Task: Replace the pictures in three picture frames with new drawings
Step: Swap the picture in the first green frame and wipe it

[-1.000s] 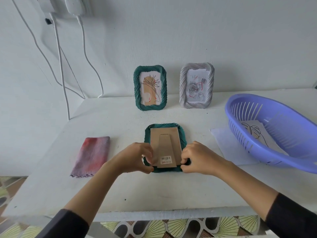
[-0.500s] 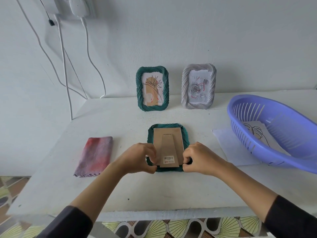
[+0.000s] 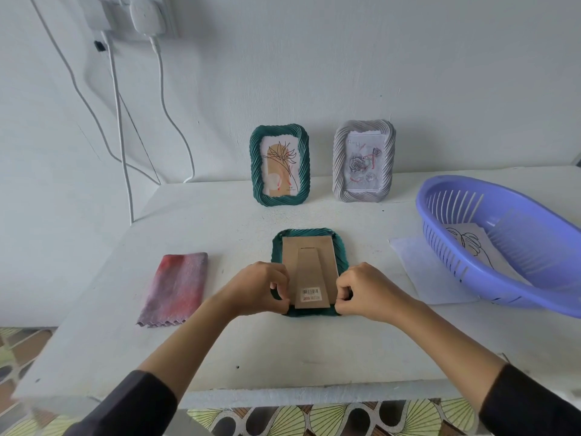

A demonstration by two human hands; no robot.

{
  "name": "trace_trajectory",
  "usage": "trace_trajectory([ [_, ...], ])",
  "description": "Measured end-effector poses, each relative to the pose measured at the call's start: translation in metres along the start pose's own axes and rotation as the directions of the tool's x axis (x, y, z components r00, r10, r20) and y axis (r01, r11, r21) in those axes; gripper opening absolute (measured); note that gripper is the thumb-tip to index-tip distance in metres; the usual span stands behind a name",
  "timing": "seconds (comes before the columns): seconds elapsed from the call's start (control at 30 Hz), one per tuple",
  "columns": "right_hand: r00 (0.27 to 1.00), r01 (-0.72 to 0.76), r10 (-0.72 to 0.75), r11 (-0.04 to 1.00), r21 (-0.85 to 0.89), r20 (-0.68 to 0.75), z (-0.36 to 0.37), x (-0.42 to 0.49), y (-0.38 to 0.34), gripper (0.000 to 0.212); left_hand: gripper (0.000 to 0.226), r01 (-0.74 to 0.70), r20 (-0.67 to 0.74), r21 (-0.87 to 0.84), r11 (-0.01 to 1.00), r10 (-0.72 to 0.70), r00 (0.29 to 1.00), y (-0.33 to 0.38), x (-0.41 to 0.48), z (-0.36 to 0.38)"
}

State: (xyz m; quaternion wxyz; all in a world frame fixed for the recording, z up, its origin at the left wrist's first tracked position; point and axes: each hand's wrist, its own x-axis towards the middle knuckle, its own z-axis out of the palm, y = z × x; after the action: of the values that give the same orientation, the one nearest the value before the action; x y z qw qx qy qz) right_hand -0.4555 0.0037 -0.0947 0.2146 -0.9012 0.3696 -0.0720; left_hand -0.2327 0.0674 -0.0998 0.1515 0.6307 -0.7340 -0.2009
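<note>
Head view, looking down over a white table point(image 3: 283, 347) set against a pale wall.

At the centre of the table a dark green picture frame point(image 3: 342, 253) lies face down. Its brown cardboard backing point(image 3: 290, 256) faces up, with a folded stand flap point(image 3: 311, 275) lying flat along the middle and a barcode sticker point(image 3: 311, 294) near the flap's lower end.

The left hand point(image 3: 257, 291) is at the backing's lower left edge, with its fingers curled in and pinching that edge. The right hand point(image 3: 367, 291) mirrors it at the lower right edge, its fingers curled and pinching too. What the fingertips press on is hidden. Dark sleeves cover both forearms near the bottom of the picture.

At the back, against the wall, two more frames stand upright, side by side but apart. The left one is a green frame point(image 3: 255, 171) holding a line drawing of a flower. The right one is a grey frame point(image 3: 339, 165) holding a rose drawing.

To the right sits a purple slotted basket point(image 3: 471, 269) with a leaf drawing point(image 3: 468, 243) inside. It rests partly on a white sheet point(image 3: 421, 272).

To the left lies a folded red and purple cloth point(image 3: 176, 284). White cables point(image 3: 118, 121) hang down the wall from plugs at the upper left.
</note>
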Motion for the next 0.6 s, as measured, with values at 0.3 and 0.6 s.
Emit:
trace_trajectory([
  [0.3, 0.986, -0.119, 0.095, 0.976, 0.18, 0.135, -0.014, 0.006, -0.002, 0.01, 0.002, 0.018, 0.022, -0.113, 0.993, -0.016, 1.0, -0.001, 0.002, -0.004],
  [0.6, 0.926, -0.27, 0.329, 0.92, 0.282, -0.185, -0.024, 0.077, 0.026, 0.027, 0.028, 0.277, -0.311, -0.282, 0.919, -0.361, 0.879, -0.012, 0.059, -0.004],
])
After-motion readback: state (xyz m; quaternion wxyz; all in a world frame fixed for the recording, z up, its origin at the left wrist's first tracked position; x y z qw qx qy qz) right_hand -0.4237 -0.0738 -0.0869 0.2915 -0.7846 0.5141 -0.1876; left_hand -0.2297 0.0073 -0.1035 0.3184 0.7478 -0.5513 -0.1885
